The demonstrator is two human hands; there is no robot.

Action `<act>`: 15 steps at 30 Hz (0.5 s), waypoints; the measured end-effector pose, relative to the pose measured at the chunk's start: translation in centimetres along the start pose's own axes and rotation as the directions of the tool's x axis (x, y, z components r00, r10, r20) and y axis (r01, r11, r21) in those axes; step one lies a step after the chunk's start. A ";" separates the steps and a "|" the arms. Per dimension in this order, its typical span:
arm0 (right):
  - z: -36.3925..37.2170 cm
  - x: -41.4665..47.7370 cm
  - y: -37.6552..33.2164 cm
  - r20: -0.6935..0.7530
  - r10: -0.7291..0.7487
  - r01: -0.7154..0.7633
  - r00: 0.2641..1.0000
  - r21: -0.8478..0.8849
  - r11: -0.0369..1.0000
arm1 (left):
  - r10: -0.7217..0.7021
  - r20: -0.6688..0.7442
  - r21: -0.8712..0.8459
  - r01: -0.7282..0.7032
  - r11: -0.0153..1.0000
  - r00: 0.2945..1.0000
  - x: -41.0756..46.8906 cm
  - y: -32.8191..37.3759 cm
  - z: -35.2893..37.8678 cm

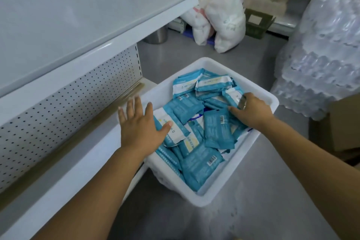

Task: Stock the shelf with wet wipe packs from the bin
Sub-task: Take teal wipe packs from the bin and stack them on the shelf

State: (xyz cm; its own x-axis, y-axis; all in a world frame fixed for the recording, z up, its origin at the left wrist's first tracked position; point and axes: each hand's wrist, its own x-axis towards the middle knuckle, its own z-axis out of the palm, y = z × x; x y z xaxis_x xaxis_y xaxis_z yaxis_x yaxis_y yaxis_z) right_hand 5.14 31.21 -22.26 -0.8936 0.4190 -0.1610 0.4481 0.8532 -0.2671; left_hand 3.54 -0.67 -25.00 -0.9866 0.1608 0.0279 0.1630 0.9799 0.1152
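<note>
The right hand (253,111) is reaching into the far side of the bin (204,199), its fingers curling round a wet wipe pack (232,94). The left hand (140,128) is lying flat across the bin's left rim with its fingers spread, the thumb touching a second pack (175,132). The picking step seems to be under way. Next comes lifting that pack clear and carrying it left to the shelf (78,25).
</note>
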 end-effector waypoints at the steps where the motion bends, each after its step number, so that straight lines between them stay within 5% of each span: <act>1: 0.1 0.0 -0.1 -0.001 -0.005 0.005 1.000 -0.009 1.000 | -0.002 0.000 -0.002 0.002 1.000 1.000 0.0 0.0 0.0; 15: -0.8 0.2 -0.7 -0.131 -0.026 0.036 0.991 0.073 0.997 | -0.018 0.015 0.020 0.018 1.000 1.000 -0.1 0.1 -0.3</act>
State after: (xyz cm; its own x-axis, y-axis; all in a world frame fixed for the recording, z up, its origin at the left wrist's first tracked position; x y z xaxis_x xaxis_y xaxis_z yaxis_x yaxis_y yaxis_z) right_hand 4.62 30.90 -21.34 -0.9007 0.4335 -0.0276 0.4162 0.8429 -0.3410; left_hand 3.66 -0.63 -24.74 -0.9894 0.1447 0.0105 0.1451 0.9847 0.0961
